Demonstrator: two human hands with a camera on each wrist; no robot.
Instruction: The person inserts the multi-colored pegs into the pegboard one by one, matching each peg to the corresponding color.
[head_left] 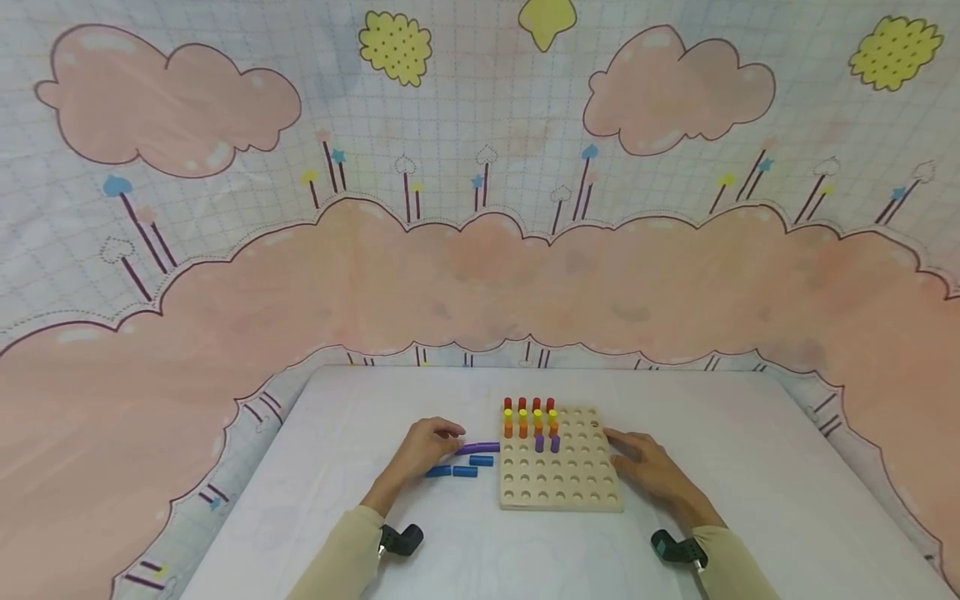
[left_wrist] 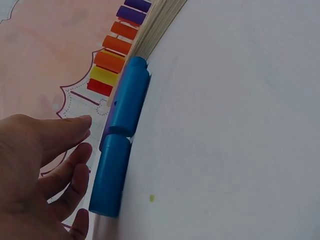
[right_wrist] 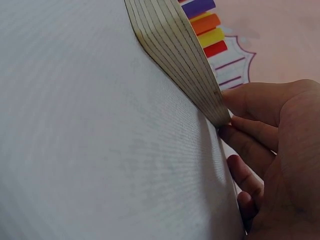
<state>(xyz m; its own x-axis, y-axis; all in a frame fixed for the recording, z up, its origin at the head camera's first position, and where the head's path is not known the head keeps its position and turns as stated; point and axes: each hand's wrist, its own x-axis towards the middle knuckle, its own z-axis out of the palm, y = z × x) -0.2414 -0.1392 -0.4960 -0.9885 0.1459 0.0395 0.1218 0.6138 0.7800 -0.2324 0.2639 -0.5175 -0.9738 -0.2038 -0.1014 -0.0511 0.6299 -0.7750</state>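
A wooden pegboard [head_left: 558, 503] lies on the white table, bearing rows of red, yellow and orange pegs and two purple pegs [head_left: 555, 444]. My left hand [head_left: 422, 446] hovers at the outer end of loose purple pegs [head_left: 487, 447] lined up left of the board. Its fingers are relaxed and slightly bent, with nothing seen between them in the left wrist view. Blue pegs [left_wrist: 111, 175] lie nearer than the purple ones and partly hide them there. My right hand [head_left: 651, 467] rests against the board's right edge, thumb and fingertips touching its side [right_wrist: 175, 55].
Three loose blue pegs [head_left: 465, 472] lie on the table [head_left: 555, 550] left of the board. Holes without pegs fill the board's front and right part. A patterned cloth [head_left: 555, 283] with clouds hangs behind the table. Each wrist wears a black camera [head_left: 402, 540].
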